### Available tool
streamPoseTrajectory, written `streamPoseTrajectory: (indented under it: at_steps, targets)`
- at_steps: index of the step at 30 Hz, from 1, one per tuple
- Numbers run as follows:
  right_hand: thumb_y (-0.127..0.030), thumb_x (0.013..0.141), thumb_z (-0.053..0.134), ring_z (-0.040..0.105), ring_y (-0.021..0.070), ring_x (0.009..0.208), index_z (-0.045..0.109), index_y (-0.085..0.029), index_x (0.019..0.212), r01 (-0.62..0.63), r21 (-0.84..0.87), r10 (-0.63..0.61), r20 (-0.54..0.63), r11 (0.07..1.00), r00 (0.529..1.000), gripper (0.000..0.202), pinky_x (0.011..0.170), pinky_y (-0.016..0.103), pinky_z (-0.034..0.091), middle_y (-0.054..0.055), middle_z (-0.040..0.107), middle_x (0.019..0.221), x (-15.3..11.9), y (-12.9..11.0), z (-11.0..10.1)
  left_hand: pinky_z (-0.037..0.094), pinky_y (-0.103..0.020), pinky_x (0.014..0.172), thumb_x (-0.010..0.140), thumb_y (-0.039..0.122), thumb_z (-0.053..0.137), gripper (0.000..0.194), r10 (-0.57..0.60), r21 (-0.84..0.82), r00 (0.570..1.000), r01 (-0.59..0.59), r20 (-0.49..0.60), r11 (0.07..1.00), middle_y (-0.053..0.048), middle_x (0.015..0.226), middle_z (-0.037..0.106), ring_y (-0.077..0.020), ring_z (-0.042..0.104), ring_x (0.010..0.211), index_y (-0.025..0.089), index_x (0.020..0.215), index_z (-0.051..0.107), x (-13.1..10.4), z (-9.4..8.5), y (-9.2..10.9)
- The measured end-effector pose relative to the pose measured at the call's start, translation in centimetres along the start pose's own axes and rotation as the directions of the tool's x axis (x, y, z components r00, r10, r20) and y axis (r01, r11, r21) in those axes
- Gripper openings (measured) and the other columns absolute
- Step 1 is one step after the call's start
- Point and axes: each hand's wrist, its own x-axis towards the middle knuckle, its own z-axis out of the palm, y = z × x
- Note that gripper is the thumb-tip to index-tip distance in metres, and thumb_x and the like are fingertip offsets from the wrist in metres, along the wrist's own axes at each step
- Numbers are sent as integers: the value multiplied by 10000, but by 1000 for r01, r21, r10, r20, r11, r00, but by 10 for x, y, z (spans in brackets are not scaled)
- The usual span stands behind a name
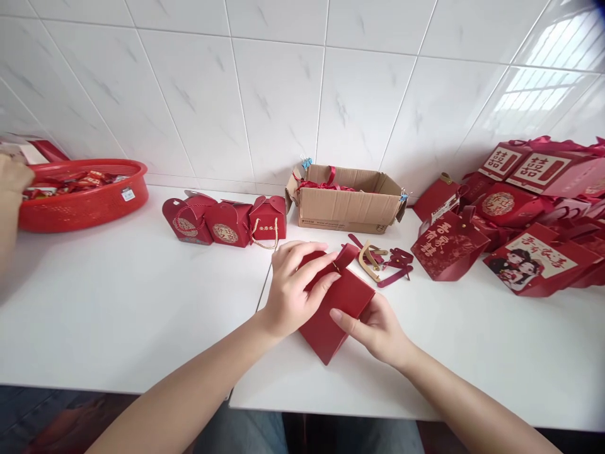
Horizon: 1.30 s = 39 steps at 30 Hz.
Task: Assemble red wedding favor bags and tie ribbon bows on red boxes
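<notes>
A red gift box (326, 315) with a red strap handle at its top is tilted between my hands over the white table (189, 328). My left hand (295, 290) lies over the box's upper left side, thumb and fingers at the strap near a small gold-coloured fastener. My right hand (375, 328) grips the lower right side, its thumb on the front face and its other fingers behind. Just beyond the box lie several loose straps (396, 275), dark red and gold-coloured. Part of the box's top is hidden by my left fingers.
An open cardboard box (345, 211) with red ribbons stands by the tiled wall. Three small red boxes (231, 230) sit left of it. Many finished-looking red boxes (501, 205) are piled right. A red basket (85, 211) of wrapped sweets is far left, beside another person's hand (14, 176).
</notes>
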Motion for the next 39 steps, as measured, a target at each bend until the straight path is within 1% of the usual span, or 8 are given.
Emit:
streamPoseTrajectory:
  at_steps: [4, 7, 10, 13, 17, 23, 29, 39]
  targets:
    - [-321, 868, 597, 662, 199, 903, 549, -252, 1202, 57, -35, -59, -69, 998, 996, 345, 757, 366, 606, 45, 674, 1025, 4, 1, 10, 496, -424, 943, 842, 139, 607, 330, -31, -105, 999, 28, -24, 994, -51, 1122, 649, -217, 580, 1087, 251, 1152, 584, -3, 4, -2]
    - [-336, 869, 588, 657, 215, 949, 567, -244, 1163, 74, -84, -82, -106, 994, 991, 309, 760, 375, 608, 51, 673, 1023, 10, -1, 16, 507, -440, 957, 864, 132, 574, 313, -69, -143, 997, 64, -33, 988, -63, 1153, 642, -222, 580, 1121, 244, 1156, 585, -4, 4, -4]
    - [-347, 867, 583, 644, 232, 994, 598, -236, 1087, 98, -142, -120, -154, 985, 981, 247, 780, 391, 602, 54, 670, 965, 14, 0, 20, 508, -448, 970, 859, 108, 574, 293, -89, -185, 996, 87, -3, 979, -78, 1166, 635, -224, 575, 1142, 229, 1124, 597, -4, 4, -7]
    - [-336, 873, 567, 626, 247, 1048, 590, -237, 1098, 122, -183, -157, -189, 975, 969, 247, 822, 420, 589, 62, 662, 960, 16, 6, 20, 500, -455, 989, 858, 94, 567, 289, -100, -242, 994, 107, 41, 964, -94, 1203, 619, -231, 562, 1175, 219, 1117, 598, -5, 6, -9]
    - [-281, 870, 557, 585, 260, 1138, 575, -231, 1137, 173, -257, -223, -182, 951, 958, 272, 887, 450, 562, 75, 656, 997, 16, 15, 18, 487, -466, 1008, 854, 97, 574, 297, -120, -277, 992, 127, 40, 953, -107, 1236, 606, -241, 552, 1200, 212, 1127, 586, -7, 9, -8]
    - [-254, 870, 552, 580, 265, 1155, 478, -253, 1320, 194, -338, -253, -139, 921, 957, 455, 896, 465, 558, 95, 627, 1182, 14, 20, 13, 501, -433, 970, 849, 161, 605, 237, -192, -257, 981, 194, 33, 947, -94, 1168, 613, -227, 572, 1139, 213, 1077, 570, -3, 5, -4]
    - [-226, 866, 545, 548, 267, 1204, 451, -256, 1353, 218, -309, -261, -106, 926, 959, 496, 932, 478, 537, 98, 594, 1250, 13, 21, 11, 478, -416, 959, 832, 188, 629, 142, -210, -230, 975, 222, 77, 947, -74, 1084, 578, -219, 565, 1099, 211, 961, 575, 2, 0, -5]
    - [-218, 868, 544, 529, 264, 1229, 438, -260, 1364, 217, -286, -256, -107, 933, 961, 510, 951, 478, 526, 100, 581, 1270, 13, 21, 14, 461, -411, 971, 840, 187, 612, 123, -244, -277, 963, 267, 113, 923, -76, 1093, 541, -214, 538, 1118, 209, 941, 545, 1, 0, -6]
